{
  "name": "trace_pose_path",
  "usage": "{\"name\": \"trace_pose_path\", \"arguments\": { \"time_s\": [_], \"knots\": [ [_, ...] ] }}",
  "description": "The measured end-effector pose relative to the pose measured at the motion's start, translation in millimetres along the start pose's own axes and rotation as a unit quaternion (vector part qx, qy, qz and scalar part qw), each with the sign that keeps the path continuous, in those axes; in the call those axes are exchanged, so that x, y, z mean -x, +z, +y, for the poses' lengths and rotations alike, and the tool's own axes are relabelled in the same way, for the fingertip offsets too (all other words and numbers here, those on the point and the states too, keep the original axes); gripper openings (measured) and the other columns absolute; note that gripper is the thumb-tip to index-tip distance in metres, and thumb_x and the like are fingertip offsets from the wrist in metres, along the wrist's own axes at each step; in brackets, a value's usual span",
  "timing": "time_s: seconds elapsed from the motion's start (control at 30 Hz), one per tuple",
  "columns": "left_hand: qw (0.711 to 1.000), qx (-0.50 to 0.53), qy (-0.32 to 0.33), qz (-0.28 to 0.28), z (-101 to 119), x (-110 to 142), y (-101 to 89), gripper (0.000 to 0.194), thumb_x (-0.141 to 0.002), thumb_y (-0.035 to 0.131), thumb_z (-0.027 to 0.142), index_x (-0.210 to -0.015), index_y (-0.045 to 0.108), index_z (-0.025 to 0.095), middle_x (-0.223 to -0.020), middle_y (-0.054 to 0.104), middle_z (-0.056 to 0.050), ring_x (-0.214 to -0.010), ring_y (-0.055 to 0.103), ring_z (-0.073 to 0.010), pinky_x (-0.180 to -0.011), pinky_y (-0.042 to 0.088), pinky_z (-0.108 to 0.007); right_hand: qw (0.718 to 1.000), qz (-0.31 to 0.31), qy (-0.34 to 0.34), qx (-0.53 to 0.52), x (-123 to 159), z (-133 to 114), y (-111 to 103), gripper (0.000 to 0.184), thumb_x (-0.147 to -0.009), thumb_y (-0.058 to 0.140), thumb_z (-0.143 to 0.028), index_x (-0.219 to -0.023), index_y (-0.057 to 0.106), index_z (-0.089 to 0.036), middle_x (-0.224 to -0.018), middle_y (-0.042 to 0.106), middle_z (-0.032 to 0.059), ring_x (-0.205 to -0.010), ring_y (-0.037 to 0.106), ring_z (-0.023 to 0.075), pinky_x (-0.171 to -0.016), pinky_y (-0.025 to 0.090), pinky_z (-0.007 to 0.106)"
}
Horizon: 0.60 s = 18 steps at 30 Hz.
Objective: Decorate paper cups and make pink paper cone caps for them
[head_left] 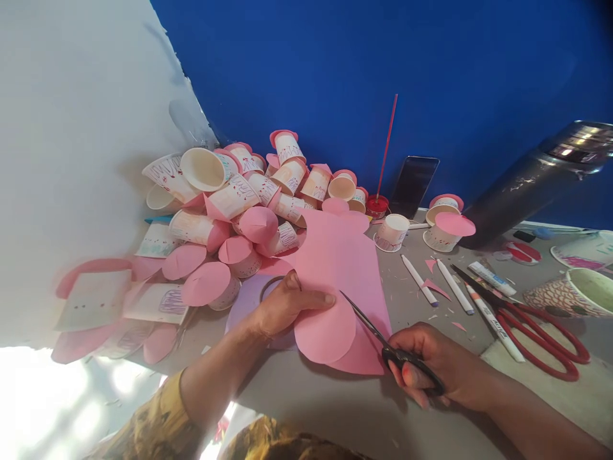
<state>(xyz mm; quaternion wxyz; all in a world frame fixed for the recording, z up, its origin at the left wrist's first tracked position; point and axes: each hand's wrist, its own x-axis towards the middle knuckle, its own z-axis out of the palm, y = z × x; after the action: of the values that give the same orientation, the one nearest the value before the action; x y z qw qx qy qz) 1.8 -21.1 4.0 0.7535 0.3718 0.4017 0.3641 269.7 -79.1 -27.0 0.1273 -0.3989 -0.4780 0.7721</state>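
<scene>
Pink paper (352, 255) lies on the bench (297, 386), smooth and pale, with a rounded disc (325, 335) at its near end; whether that disc is separate or joined I cannot tell. Its far edge merges with other pink pieces, so where it ends is hard to make out. At nine o'clock the left hand (282, 306) grasps it, thumb on top, the other fingers mostly hidden. At four o'clock the right hand's (421, 358) fingers grasp black scissors (366, 322), covering part of the handles; the tip sits at the disc's upper edge. A dark ring (262, 294), partly hidden behind the left hand, is unidentifiable; purple paper (239, 306) beside it is largely covered. From ten to twelve o'clock, heaped paper cups (234, 198) hide one another. At two o'clock a dark bottle (517, 182) is cut off by the picture's edge; white markers (454, 285) lie at three, red-handled scissors (539, 338) beyond them
</scene>
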Motion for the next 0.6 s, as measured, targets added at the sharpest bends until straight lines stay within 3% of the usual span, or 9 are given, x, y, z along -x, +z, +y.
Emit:
{"name": "trace_pose_path", "arguments": {
  "time_s": [0.27,0.6],
  "knots": [
    [1.000,-0.006,-0.015,0.002,2.6,1.6,2.5,0.033,-0.056,0.094,0.026,-0.081,0.075,0.014,-0.074,0.075,-0.005,-0.069,0.070,-0.0214,-0.066,0.054,-0.033,1.000,0.004,0.017,-0.004,-2.6,2.7,-1.6,0.056,-0.071,0.083,-0.067,-0.074,0.059,-0.017,-0.052,0.059,-0.0045,-0.037,0.034,0.0029,-0.036,0.023,0.017],
    [0.998,-0.042,-0.038,-0.020,1.2,-0.4,-1.3,0.029,-0.059,0.090,0.027,-0.081,0.076,0.014,-0.075,0.076,-0.006,-0.068,0.070,-0.0219,-0.062,0.052,-0.031,1.000,0.022,0.016,0.015,-1.6,2.8,-1.9,0.063,-0.068,0.082,-0.076,-0.072,0.058,-0.017,-0.052,0.059,-0.0037,-0.039,0.038,0.0042,-0.037,0.025,0.017]
  ]
}}
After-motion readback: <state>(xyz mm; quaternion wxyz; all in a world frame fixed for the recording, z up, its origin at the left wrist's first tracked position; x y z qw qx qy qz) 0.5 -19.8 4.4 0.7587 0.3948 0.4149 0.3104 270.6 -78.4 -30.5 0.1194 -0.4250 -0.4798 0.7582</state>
